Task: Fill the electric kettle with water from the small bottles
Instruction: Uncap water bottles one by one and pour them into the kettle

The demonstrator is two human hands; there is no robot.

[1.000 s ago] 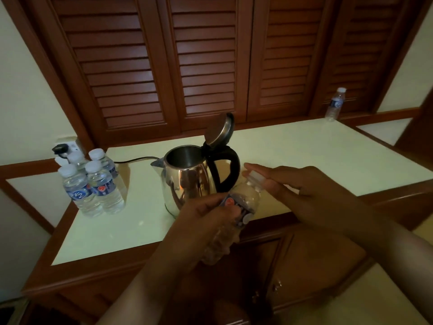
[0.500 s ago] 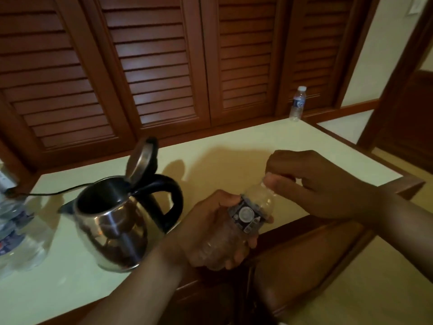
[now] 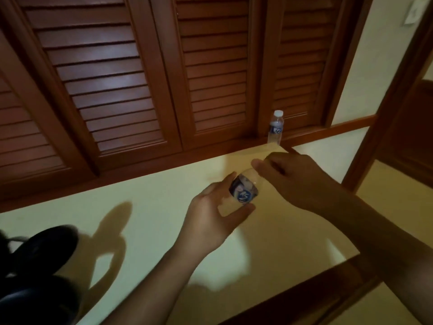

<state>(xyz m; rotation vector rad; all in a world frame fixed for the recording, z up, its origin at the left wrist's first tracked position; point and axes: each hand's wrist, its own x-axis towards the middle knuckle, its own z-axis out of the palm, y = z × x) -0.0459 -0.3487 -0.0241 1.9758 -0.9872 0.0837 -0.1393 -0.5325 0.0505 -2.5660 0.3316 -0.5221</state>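
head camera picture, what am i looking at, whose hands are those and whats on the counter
No machine here: a person wears one camera on the head, looking forward and down, so both arms reach in from below. The left hand holds a small water bottle, tilted, over the pale countertop. The right hand pinches its top; the cap is hidden. A second small bottle stands upright at the back, by the louvred wooden doors. The dark blurred shape at the lower left is probably the electric kettle.

Blurred kettle [image 3: 39,249] — cut off at left edge, bottle [image 3: 243,191] cap hidden under right hand [image 3: 297,180]
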